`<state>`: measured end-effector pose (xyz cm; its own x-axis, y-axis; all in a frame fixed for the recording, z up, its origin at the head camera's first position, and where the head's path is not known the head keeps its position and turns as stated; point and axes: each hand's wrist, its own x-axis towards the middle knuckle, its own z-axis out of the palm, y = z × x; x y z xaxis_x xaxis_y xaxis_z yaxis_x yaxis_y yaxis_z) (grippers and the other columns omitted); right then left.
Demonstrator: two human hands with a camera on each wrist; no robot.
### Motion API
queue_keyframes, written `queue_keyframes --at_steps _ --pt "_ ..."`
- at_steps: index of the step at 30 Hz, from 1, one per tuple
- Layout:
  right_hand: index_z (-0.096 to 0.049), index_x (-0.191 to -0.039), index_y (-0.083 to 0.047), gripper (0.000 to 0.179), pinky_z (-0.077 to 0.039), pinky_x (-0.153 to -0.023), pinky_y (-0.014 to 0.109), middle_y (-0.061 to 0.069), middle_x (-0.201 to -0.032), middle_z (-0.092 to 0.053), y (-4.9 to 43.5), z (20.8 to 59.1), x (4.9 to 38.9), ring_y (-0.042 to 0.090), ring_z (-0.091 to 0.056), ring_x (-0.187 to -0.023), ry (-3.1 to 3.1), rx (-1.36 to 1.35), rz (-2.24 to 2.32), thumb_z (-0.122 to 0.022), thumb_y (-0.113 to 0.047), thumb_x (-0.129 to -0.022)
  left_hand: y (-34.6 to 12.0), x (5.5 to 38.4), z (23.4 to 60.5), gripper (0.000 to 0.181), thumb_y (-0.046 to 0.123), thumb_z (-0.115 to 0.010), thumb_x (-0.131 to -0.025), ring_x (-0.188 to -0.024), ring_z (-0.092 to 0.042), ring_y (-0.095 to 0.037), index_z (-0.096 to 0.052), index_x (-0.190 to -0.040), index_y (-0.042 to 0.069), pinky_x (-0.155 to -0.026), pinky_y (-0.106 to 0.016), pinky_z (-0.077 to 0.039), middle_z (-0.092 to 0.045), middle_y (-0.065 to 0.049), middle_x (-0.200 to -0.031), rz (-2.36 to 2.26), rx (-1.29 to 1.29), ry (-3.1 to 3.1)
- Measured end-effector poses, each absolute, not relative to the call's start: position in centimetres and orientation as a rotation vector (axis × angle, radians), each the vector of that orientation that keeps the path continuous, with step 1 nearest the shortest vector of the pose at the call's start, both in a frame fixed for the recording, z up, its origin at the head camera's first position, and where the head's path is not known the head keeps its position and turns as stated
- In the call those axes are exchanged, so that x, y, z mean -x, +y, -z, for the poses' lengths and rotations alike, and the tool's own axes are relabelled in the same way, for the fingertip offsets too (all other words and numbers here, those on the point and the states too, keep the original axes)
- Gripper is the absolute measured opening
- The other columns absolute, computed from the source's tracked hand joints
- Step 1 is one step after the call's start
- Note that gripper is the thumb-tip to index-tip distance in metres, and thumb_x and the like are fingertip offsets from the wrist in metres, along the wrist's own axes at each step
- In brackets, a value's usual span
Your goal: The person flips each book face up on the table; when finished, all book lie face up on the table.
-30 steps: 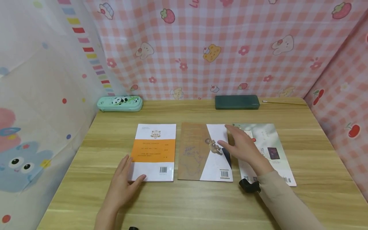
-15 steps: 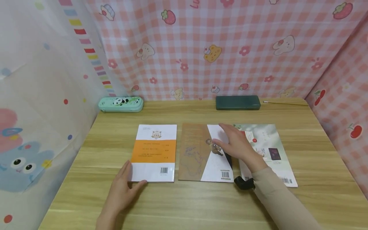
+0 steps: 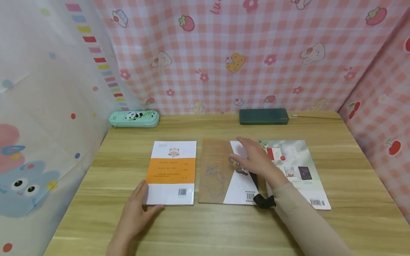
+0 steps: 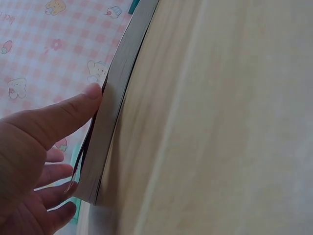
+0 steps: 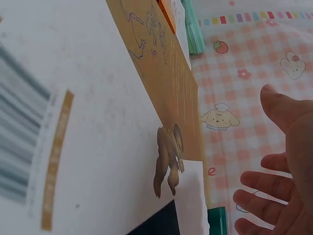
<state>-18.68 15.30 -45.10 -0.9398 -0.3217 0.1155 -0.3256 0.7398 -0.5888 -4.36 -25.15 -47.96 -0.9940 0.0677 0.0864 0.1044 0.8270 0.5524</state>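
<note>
A white book with an orange band (image 3: 171,170) lies on the left of the table. My left hand (image 3: 132,213) is at its lower left corner, fingers along the left edge. In the left wrist view the thumb (image 4: 73,115) touches the side of the thick page block (image 4: 108,105), and the other fingers are spread. A brown-and-white book (image 3: 214,177) lies in the middle. Over its right part hovers my right hand (image 3: 257,160), holding nothing, its fingers extended in the right wrist view. A pale green book (image 3: 296,156) lies to the right, partly hidden by that hand and sleeve.
At the back of the wooden table (image 3: 205,231) are a mint panda pencil case (image 3: 134,119), a dark green case (image 3: 264,116) and a thin pencil (image 3: 315,116). A pink checked curtain (image 3: 192,81) hangs behind, with printed cloth at both sides.
My right hand has moved left, from the gap beside the right book to over the middle book. The left hand has settled slightly at the left book's corner. The books have not moved.
</note>
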Motion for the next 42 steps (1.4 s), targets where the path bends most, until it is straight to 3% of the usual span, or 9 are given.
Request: queue_keyframes --at_steps 10,19,24,42 --pt "-0.043 -0.152 -0.001 0.078 -0.038 -0.113 0.058 0.023 -0.149 -0.048 13.8 45.7 19.4 0.041 -0.044 -0.138 -2.949 -0.557 -1.031 -0.068 -0.048 -0.095 -25.2 4.6 48.1 0.100 0.031 -0.091 -0.075 -0.142 -0.034 -0.049 -0.038 -0.149 -0.011 -0.117 -0.061 -0.029 -0.032 -0.031 -0.157 0.931 0.188 -2.937" --pt "-0.041 -0.152 0.001 0.079 -0.038 -0.115 0.054 0.022 -0.148 -0.050 12.6 45.9 19.8 0.039 -0.044 -0.139 -2.943 -0.626 -1.016 -0.065 -0.050 -0.096 -25.3 4.5 48.4 0.083 0.028 -0.090 -0.077 -0.139 -0.038 -0.050 -0.052 -0.138 -0.015 -0.114 -0.061 -0.034 -0.035 -0.032 -0.155 0.926 0.161 -2.919" --pt "-0.043 -0.151 0.000 0.078 -0.038 -0.115 0.053 0.021 -0.148 -0.050 11.9 46.0 20.1 0.038 -0.045 -0.139 -2.936 -0.644 -1.027 -0.065 -0.050 -0.096 -25.5 4.3 48.4 0.078 0.024 -0.088 -0.080 -0.137 -0.040 -0.052 -0.052 -0.137 -0.015 -0.113 -0.061 -0.036 -0.038 -0.034 -0.152 0.986 0.108 -2.914" --pt "-0.048 -0.148 0.000 0.071 -0.035 -0.118 0.049 0.017 -0.149 -0.051 8.9 46.1 21.1 0.034 -0.044 -0.140 -2.952 -0.658 -1.125 -0.069 -0.042 -0.096 -26.3 4.2 49.0 0.070 0.012 -0.090 -0.075 -0.135 -0.048 -0.043 -0.058 -0.132 -0.013 -0.109 -0.044 -0.040 -0.050 -0.026 -0.147 1.119 -0.007 -2.810"
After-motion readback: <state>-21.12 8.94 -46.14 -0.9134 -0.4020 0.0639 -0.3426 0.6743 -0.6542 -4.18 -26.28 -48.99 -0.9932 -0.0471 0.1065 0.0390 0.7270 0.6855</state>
